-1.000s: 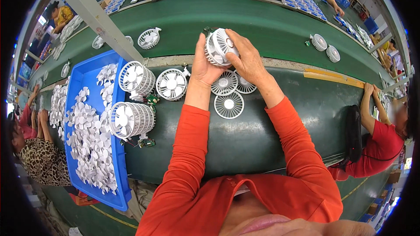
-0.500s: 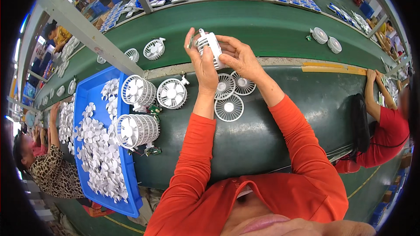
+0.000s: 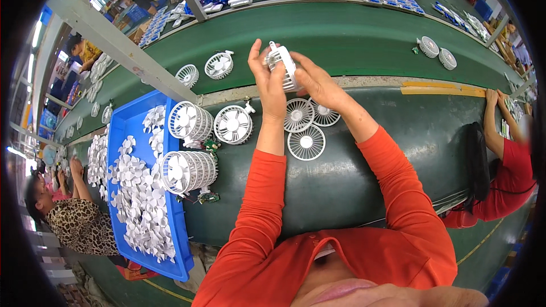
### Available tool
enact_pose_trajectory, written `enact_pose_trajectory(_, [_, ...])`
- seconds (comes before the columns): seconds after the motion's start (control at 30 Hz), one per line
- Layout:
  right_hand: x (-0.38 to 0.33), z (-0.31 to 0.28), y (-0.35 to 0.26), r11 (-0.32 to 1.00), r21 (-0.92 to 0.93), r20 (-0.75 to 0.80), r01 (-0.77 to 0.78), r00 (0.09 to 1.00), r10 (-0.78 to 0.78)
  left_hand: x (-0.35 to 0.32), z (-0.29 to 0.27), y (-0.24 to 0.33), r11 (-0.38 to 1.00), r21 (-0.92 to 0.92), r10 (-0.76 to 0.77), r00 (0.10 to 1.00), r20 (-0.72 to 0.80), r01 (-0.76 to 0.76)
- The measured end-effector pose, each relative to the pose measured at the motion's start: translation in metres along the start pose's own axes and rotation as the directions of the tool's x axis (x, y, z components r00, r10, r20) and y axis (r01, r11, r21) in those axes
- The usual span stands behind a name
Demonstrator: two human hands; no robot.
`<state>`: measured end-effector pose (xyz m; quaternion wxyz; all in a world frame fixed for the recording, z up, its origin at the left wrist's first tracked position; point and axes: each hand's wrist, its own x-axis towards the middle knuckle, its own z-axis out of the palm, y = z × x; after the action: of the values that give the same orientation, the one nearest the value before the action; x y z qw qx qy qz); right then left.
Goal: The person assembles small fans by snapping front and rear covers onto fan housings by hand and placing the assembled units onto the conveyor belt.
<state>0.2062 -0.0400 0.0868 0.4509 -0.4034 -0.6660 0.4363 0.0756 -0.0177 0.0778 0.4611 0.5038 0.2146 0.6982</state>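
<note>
Both hands are raised over the bench's far edge around a white fan housing point(image 3: 287, 67) with slatted sides, seen tilted and edge-on. My left hand point(image 3: 271, 88) grips its left side, thumb against the slats and fingers behind. My right hand point(image 3: 319, 84) presses the housing from the right, its fingertips partly hidden. Just below lie three round white fan grilles, one of them a spoked disc point(image 3: 306, 142) nearest me. To the left, a fan head point(image 3: 234, 124) with blades inside lies on the bench. Beside it are two stacks of fan housings, a far stack point(image 3: 190, 122) and a near stack point(image 3: 190, 171).
A blue tray point(image 3: 181, 230) of loose white fan blades stands at the left. Beyond the bench runs a green conveyor belt point(image 3: 341, 40) carrying several fan heads. A slanted metal post point(image 3: 122, 48) rises at the left. Other people sit along the line on both sides.
The whole view has shifted slightly, so things appear farther right. My hands still hold the fan housing, now turned a little, and my left fingers are more bunched behind it.
</note>
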Motion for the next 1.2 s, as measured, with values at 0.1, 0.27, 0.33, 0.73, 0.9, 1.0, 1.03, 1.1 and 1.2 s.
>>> enact_pose_trajectory(0.1, [0.003, 0.011, 0.013, 0.894, -0.369, -0.083, 0.255, 0.949, -0.305, 0.000, 0.003, 0.001, 0.881, -0.414, -0.273, 0.961, -0.053, 0.227])
enact_pose_trajectory(0.27, [-0.001, 0.034, 0.009, 0.943, -0.133, -0.220, 0.307, 0.918, -0.330, -0.010, 0.019, -0.001, 0.995, -0.087, -0.051, 0.990, -0.132, 0.040])
enact_pose_trajectory(0.33, [-0.003, 0.042, 0.005, 0.947, 0.100, -0.310, 0.305, 0.914, -0.262, -0.015, 0.022, 0.000, 0.992, 0.072, 0.107, 0.992, -0.074, -0.102])
enact_pose_trajectory(0.73, [0.032, -0.033, 0.048, 0.995, -0.095, -0.447, 0.017, 0.892, -0.058, 0.011, -0.004, -0.028, 0.604, 0.764, 0.136, 0.973, 0.185, -0.229])
enact_pose_trajectory(0.9, [0.015, -0.063, 0.043, 0.483, -0.872, -0.357, -0.081, 0.780, -0.514, 0.079, -0.049, -0.035, 0.307, 0.929, 0.110, 0.977, 0.181, -0.206])
enact_pose_trajectory(1.0, [0.004, -0.027, 0.016, 0.728, -0.629, 0.066, 0.273, 0.952, -0.300, 0.110, -0.081, -0.045, 0.047, 0.996, -0.121, 0.990, -0.074, 0.080])
enact_pose_trajectory(1.03, [-0.004, -0.019, 0.016, 0.754, -0.579, 0.191, 0.310, 0.951, -0.245, 0.114, -0.084, -0.051, -0.030, 0.986, -0.195, 0.967, -0.165, 0.162])
enact_pose_trajectory(1.1, [-0.015, -0.006, 0.008, 0.729, -0.595, 0.426, 0.339, 0.902, -0.072, 0.116, -0.092, -0.057, -0.136, 0.967, -0.256, 0.935, -0.245, 0.216])
enact_pose_trajectory(1.2, [-0.020, 0.009, 0.008, 0.731, -0.594, 0.571, 0.337, 0.816, 0.087, 0.114, -0.100, -0.059, -0.184, 0.938, -0.394, 0.852, -0.345, 0.294])
